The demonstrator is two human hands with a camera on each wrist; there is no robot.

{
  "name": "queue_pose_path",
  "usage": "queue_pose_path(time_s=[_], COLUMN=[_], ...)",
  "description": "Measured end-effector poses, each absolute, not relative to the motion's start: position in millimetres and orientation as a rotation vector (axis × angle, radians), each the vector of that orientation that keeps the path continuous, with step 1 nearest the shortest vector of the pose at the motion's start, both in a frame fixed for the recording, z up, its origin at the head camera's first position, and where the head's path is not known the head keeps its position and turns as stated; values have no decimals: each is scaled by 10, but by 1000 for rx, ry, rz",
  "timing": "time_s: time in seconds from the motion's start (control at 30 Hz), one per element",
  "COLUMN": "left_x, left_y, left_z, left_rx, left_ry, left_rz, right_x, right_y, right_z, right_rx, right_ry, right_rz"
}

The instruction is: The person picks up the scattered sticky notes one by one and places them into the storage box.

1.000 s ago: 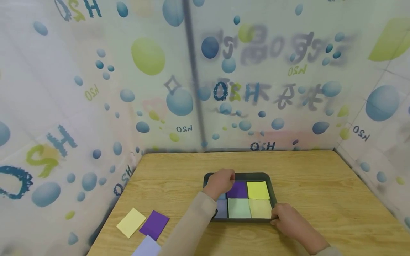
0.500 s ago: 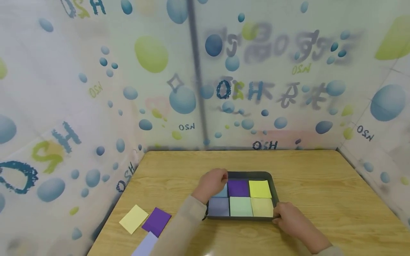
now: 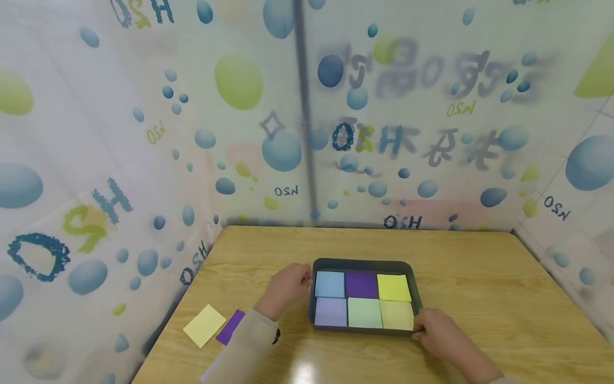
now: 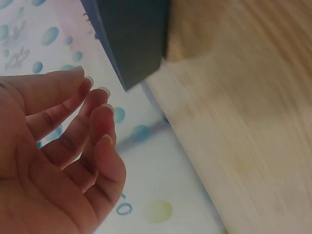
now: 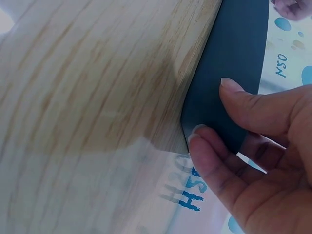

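Observation:
A dark grey rectangular tray point(image 3: 364, 264) lies on the wooden table with two rows of coloured square notes inside. Its back row has a blue note point(image 3: 330, 284), a purple note point(image 3: 361, 285) and a bright yellow note point(image 3: 393, 288). In front lie a lavender note point(image 3: 331, 312), a mint green note point(image 3: 364, 312) and a pale yellow note point(image 3: 396, 314). My left hand point(image 3: 285, 288) is just outside the tray's left side; the left wrist view shows its loosely bent fingers point(image 4: 103, 122) holding nothing. With thumb and fingers, my right hand point(image 3: 438, 333) grips the tray's near right corner.
Left of my left forearm lie a loose pale yellow note point(image 3: 204, 326) and a purple note point(image 3: 231, 326), partly behind the sleeve. A lavender edge shows below them. A bubble-printed curtain point(image 3: 384, 133) hangs behind and beside the wooden table point(image 3: 470, 277).
My left hand has moved left from over the tray's back left corner to outside its left side, uncovering the blue and lavender notes. The right hand stays at its corner. The view shifts slightly.

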State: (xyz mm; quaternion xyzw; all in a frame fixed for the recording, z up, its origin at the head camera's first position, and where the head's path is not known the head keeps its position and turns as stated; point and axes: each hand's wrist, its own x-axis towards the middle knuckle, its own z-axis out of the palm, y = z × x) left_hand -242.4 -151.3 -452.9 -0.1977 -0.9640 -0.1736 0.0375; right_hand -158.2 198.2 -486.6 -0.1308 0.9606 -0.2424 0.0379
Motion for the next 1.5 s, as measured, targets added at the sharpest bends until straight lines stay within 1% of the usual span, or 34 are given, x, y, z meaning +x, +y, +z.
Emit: queue_pose_path(time_s=[0.27,0.43,0.7,0.9,1.03,1.17,1.3,1.5], left_x=[-2259,-2186,-2075,-2029,-2027,-2033,-2039,-2036], left_y=[-1909,-2154,-2442,-2635,-2743,-2818,-2851,-2843], left_z=[-4604,-4681,-4700,-4725,-4748,-4782,-4821,-4861], left_rx=[-559,-582,-576,-462,-422,-475,-503,-448], left_ry=[-2962,-3009,-3065,-3133,-3170,-3211,-3224,-3231], left_rz=[-534,-534,-598,-637,-644,-654,-691,-703], right_x=[-1587,-1590,-1580,-1580,-1575,-1578,-1584,-1584], right_y=[1971,1992,2008,1998,1996,1991,1984,1987], right_z=[-4846,-4856,-4864,-4861,-4865,-4860,-4857,-4866], right_rx=[-350,-395,-450,-405,-395,-363,-337,-359], right_ry=[2958,2952,2959,2962,2968,2963,2958,2968], right_rz=[-733,-738,-758,-753,-750,-750,-743,-750])
